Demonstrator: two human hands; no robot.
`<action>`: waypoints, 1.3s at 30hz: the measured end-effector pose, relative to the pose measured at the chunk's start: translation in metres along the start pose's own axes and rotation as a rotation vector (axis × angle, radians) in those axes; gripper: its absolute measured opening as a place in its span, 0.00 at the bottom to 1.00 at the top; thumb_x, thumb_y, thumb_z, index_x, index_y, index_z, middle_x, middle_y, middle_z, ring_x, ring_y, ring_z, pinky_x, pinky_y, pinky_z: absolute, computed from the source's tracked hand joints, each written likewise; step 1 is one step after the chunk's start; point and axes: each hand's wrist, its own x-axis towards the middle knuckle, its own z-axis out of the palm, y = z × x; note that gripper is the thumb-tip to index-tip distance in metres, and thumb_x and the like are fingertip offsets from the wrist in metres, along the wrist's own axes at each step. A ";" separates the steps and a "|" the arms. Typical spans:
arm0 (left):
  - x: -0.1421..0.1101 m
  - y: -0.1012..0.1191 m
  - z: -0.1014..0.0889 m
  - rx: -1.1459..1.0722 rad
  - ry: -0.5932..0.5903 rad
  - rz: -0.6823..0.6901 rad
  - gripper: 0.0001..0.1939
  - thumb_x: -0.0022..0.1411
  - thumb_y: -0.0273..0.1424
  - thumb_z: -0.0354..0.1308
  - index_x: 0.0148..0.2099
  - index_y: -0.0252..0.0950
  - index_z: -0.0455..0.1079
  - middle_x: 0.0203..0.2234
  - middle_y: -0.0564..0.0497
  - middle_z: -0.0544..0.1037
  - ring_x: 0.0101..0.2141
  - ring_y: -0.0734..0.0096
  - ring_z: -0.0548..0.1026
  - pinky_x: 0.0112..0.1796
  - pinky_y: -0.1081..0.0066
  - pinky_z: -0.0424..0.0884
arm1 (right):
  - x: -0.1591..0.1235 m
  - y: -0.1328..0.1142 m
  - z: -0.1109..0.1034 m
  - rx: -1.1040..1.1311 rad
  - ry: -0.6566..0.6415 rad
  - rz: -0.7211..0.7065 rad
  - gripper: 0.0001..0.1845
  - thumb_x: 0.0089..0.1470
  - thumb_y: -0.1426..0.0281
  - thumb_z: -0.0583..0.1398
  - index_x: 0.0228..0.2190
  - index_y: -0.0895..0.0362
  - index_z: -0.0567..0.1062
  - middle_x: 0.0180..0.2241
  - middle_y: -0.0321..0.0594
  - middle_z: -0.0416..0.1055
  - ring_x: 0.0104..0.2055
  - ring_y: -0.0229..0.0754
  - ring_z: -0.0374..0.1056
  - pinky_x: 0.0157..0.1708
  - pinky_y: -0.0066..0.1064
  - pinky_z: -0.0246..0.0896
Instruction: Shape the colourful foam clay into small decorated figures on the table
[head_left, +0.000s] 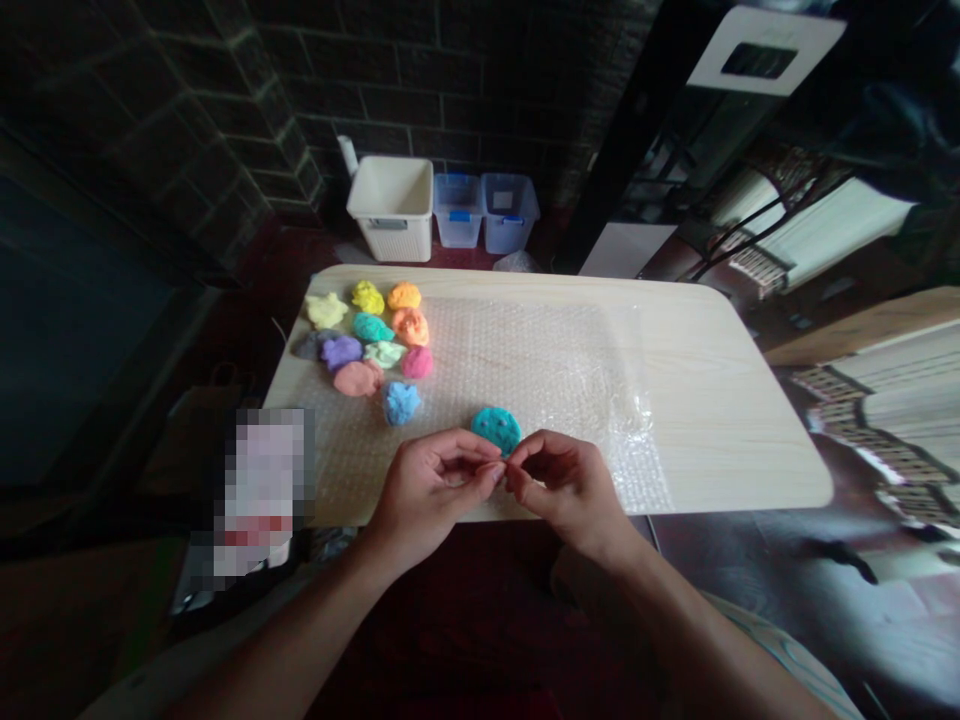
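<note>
My left hand (442,480) and my right hand (559,485) meet at the front of the table, thumbs and fingers pinched together. Whatever lies between the fingertips is too small to make out. Just beyond them a flat round teal clay disc (496,428) with small dark spots rests on the bubble wrap (540,350), partly covered by my fingers. To the left of it sits a blue clay lump (401,402). Several more lumps are grouped behind that, among them a pink lump (417,362), a purple lump (342,352), a salmon lump (358,378) and a green lump (373,327).
The bubble wrap covers the left and middle of a pale wooden table (720,400). On the floor behind stand a white bin (394,225) and two clear plastic boxes (459,215) by a dark brick wall. A pixelated patch (262,480) hides something at the left.
</note>
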 end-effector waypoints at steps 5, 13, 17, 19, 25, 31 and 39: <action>0.002 -0.003 -0.001 -0.004 -0.001 0.007 0.07 0.60 0.30 0.70 0.41 0.34 0.79 0.33 0.49 0.85 0.35 0.71 0.83 0.38 0.76 0.80 | 0.001 0.000 -0.001 0.006 -0.024 -0.029 0.11 0.50 0.68 0.73 0.30 0.57 0.78 0.25 0.35 0.76 0.25 0.33 0.68 0.25 0.25 0.62; 0.002 0.006 -0.002 0.009 0.046 0.018 0.09 0.60 0.33 0.70 0.40 0.34 0.80 0.34 0.48 0.85 0.34 0.68 0.84 0.38 0.74 0.80 | -0.002 -0.001 0.000 0.046 -0.059 -0.144 0.05 0.56 0.70 0.70 0.36 0.55 0.81 0.32 0.39 0.81 0.32 0.36 0.76 0.33 0.27 0.71; 0.001 0.006 -0.002 0.037 0.014 0.028 0.08 0.60 0.32 0.70 0.40 0.34 0.81 0.33 0.48 0.85 0.34 0.69 0.83 0.38 0.75 0.79 | -0.003 0.000 0.000 -0.058 -0.018 -0.189 0.03 0.57 0.71 0.69 0.35 0.55 0.81 0.32 0.40 0.81 0.31 0.37 0.76 0.33 0.27 0.71; 0.000 0.005 -0.003 0.066 0.003 0.037 0.07 0.60 0.32 0.70 0.40 0.34 0.81 0.33 0.48 0.85 0.35 0.68 0.83 0.38 0.75 0.79 | -0.004 -0.001 0.000 -0.109 -0.012 -0.222 0.02 0.57 0.71 0.69 0.35 0.56 0.82 0.32 0.40 0.82 0.32 0.37 0.76 0.33 0.28 0.72; 0.001 0.008 -0.003 0.088 -0.014 0.027 0.06 0.62 0.32 0.68 0.39 0.34 0.82 0.32 0.48 0.85 0.34 0.68 0.83 0.37 0.75 0.78 | -0.005 -0.001 0.001 -0.153 0.012 -0.254 0.03 0.57 0.72 0.69 0.36 0.55 0.82 0.33 0.41 0.82 0.33 0.38 0.77 0.33 0.28 0.73; 0.001 0.010 -0.003 0.006 -0.014 -0.006 0.07 0.62 0.33 0.69 0.38 0.34 0.80 0.30 0.49 0.84 0.30 0.71 0.81 0.35 0.75 0.78 | -0.005 -0.001 0.000 -0.155 0.027 -0.321 0.03 0.58 0.73 0.69 0.36 0.54 0.84 0.34 0.41 0.83 0.34 0.39 0.78 0.36 0.30 0.74; 0.002 0.006 -0.004 -0.078 -0.030 -0.044 0.08 0.62 0.33 0.69 0.40 0.34 0.81 0.31 0.48 0.84 0.32 0.71 0.81 0.37 0.73 0.77 | -0.004 -0.003 0.001 -0.022 0.019 -0.296 0.11 0.55 0.76 0.71 0.40 0.50 0.85 0.36 0.38 0.84 0.35 0.38 0.80 0.37 0.29 0.76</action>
